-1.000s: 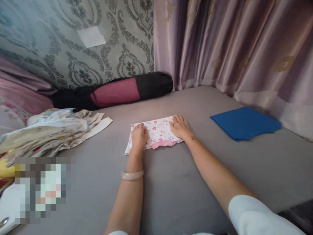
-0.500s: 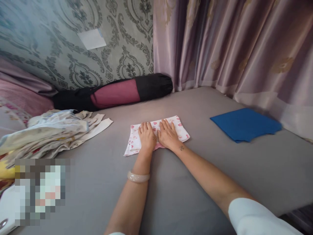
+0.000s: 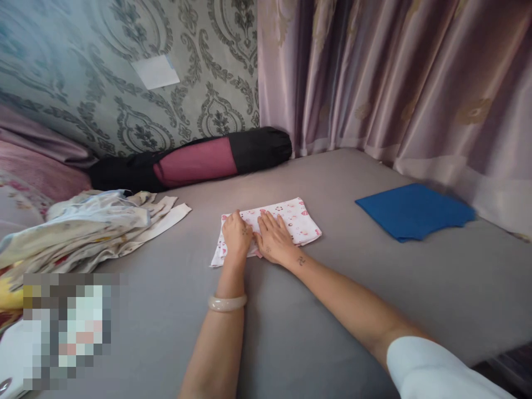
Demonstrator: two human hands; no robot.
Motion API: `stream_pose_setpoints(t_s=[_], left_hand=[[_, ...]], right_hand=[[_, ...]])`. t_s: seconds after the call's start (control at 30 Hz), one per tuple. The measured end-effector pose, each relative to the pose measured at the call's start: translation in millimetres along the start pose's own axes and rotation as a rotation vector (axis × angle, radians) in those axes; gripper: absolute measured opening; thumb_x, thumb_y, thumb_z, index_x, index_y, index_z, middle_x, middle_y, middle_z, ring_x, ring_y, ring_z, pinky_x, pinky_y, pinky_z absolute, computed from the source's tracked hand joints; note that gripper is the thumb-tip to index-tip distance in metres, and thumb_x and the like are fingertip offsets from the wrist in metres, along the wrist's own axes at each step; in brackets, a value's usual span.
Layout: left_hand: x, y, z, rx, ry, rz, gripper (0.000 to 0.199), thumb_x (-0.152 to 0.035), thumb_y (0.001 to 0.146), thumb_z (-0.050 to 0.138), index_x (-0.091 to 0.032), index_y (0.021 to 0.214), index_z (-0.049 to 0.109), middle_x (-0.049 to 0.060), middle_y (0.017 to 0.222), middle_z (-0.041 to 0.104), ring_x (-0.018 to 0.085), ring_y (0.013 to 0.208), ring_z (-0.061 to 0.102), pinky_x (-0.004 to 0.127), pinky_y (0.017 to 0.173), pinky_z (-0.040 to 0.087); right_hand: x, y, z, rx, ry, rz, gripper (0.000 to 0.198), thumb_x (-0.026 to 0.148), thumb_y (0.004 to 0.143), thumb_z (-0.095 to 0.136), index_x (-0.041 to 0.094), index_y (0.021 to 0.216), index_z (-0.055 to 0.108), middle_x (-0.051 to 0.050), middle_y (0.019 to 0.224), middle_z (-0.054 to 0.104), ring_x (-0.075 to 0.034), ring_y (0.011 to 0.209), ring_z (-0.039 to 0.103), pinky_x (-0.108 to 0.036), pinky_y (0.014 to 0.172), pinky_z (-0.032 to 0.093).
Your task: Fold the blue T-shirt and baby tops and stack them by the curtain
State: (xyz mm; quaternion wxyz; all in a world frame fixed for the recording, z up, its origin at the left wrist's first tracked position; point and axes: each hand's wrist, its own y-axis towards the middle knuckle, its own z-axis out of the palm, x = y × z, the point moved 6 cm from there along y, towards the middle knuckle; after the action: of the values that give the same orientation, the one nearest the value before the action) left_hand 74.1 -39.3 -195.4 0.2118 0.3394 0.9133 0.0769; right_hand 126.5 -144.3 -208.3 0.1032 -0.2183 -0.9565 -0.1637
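Note:
A white cloth with a pink and red heart print (image 3: 299, 219) lies folded flat on the grey bed sheet in the middle of the view. On its left part rests my left hand (image 3: 238, 235), its fingers curled down and closed on the fabric; the fingertips are hidden. My right hand (image 3: 275, 237) lies flat on the middle of the cloth with its fingers stretched out. The two hands are close together, thumbs side by side. A bit of pink fabric shows at the cloth's near edge, below my hands.
To the right lies a folded blue garment (image 3: 415, 213). A heap of light clothes (image 3: 103, 221) is on the left of the grey sheet (image 3: 316, 332). Against the wall rests a long black and maroon bag (image 3: 199, 160). Curtains (image 3: 374, 83) hang behind. A blurred patch covers the lower left.
Both hands have slid left across the cloth. The left hand has gone from flat to curled fingers, while the right stays flat, and more of the cloth's right side is uncovered.

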Motion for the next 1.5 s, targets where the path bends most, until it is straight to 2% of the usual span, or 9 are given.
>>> stream_pose_setpoints(t_s=[0.23, 0.33, 0.43, 0.53, 0.7, 1.07, 1.17, 1.37, 1.5], left_hand=[[18.9, 2.3, -9.2, 0.006, 0.02, -0.127, 0.039, -0.018, 0.091, 0.037, -0.008, 0.124, 0.055, 0.019, 0.116, 0.064, 0.031, 0.109, 0.06, 0.04, 0.09, 0.044], [29.8, 2.4, -14.5, -0.009, 0.051, -0.196, 0.038, -0.026, 0.091, 0.042, -0.009, 0.121, 0.056, 0.02, 0.116, 0.063, 0.032, 0.11, 0.058, 0.04, 0.091, 0.044], [45.8, 2.0, -21.0, -0.033, 0.073, -0.309, 0.039, -0.034, 0.091, 0.043, -0.01, 0.116, 0.06, 0.022, 0.115, 0.061, 0.033, 0.113, 0.055, 0.042, 0.092, 0.043], [61.6, 2.0, -22.9, 0.022, 0.045, -0.405, 0.042, -0.041, 0.09, 0.044, -0.009, 0.109, 0.061, 0.024, 0.113, 0.063, 0.035, 0.112, 0.056, 0.043, 0.089, 0.044], [77.5, 2.8, -20.0, 0.188, -0.041, -0.488, 0.039, -0.046, 0.086, 0.046, -0.013, 0.092, 0.066, 0.025, 0.103, 0.068, 0.037, 0.103, 0.063, 0.044, 0.08, 0.048], [84.9, 6.4, -17.1, 0.338, -0.082, -0.507, 0.036, -0.053, 0.077, 0.055, -0.018, 0.071, 0.063, 0.022, 0.097, 0.071, 0.037, 0.099, 0.065, 0.04, 0.074, 0.049], [87.4, 7.6, -16.2, 0.345, -0.113, -0.502, 0.034, -0.053, 0.072, 0.061, -0.019, 0.068, 0.062, 0.018, 0.088, 0.072, 0.035, 0.094, 0.067, 0.037, 0.072, 0.048], [88.5, 8.4, -20.9, 0.339, -0.22, -0.44, 0.026, -0.046, 0.065, 0.068, -0.021, 0.063, 0.062, 0.005, 0.057, 0.063, 0.027, 0.073, 0.065, 0.031, 0.062, 0.045], [94.2, 12.6, -16.7, 0.343, -0.278, -0.421, 0.021, -0.04, 0.061, 0.069, -0.02, 0.064, 0.065, 0.001, 0.049, 0.057, 0.022, 0.06, 0.061, 0.028, 0.056, 0.041]], right_hand=[[0.5, -1.6, 8.3, 0.052, 0.049, 0.017, 0.056, 0.036, 0.097, 0.035, 0.004, 0.142, 0.041, -0.019, 0.152, 0.033, -0.028, 0.143, 0.024, -0.045, 0.116, 0.013], [-10.1, 8.9, -7.2, 0.058, 0.114, 0.047, 0.051, 0.036, 0.097, 0.036, 0.007, 0.138, 0.046, -0.018, 0.147, 0.043, -0.026, 0.137, 0.036, -0.04, 0.111, 0.026], [-46.5, 21.0, -37.5, -0.018, 0.15, 0.237, 0.041, 0.031, 0.097, 0.033, 0.012, 0.121, 0.06, -0.016, 0.122, 0.064, -0.023, 0.117, 0.056, -0.033, 0.098, 0.04], [-102.2, 21.7, -60.5, -0.027, 0.099, 0.538, 0.044, 0.034, 0.097, 0.03, 0.013, 0.106, 0.068, -0.017, 0.105, 0.07, -0.027, 0.105, 0.063, -0.034, 0.087, 0.044], [-159.6, 8.7, -54.6, 0.136, 0.114, 0.772, 0.052, 0.042, 0.097, 0.031, 0.012, 0.102, 0.073, -0.022, 0.111, 0.068, -0.031, 0.107, 0.063, -0.035, 0.082, 0.046], [-147.7, 12.4, -36.4, 0.213, 0.057, 0.649, 0.045, 0.041, 0.092, 0.044, 0.009, 0.107, 0.071, -0.024, 0.116, 0.066, -0.033, 0.111, 0.061, -0.038, 0.088, 0.046], [-151.1, 13.5, -34.9, 0.194, 0.177, 0.677, 0.04, 0.041, 0.09, 0.048, 0.011, 0.104, 0.07, -0.02, 0.11, 0.069, -0.03, 0.105, 0.064, -0.034, 0.083, 0.048], [-158.0, 9.6, -30.0, 0.144, 0.696, 0.826, 0.026, 0.035, 0.087, 0.058, 0.013, 0.08, 0.069, -0.012, 0.082, 0.072, -0.02, 0.075, 0.068, -0.025, 0.062, 0.049], [-156.1, 1.8, -40.5, 0.16, 0.788, 0.856, 0.016, 0.027, 0.083, 0.064, 0.013, 0.077, 0.067, -0.008, 0.074, 0.072, -0.014, 0.062, 0.066, -0.022, 0.055, 0.049]])
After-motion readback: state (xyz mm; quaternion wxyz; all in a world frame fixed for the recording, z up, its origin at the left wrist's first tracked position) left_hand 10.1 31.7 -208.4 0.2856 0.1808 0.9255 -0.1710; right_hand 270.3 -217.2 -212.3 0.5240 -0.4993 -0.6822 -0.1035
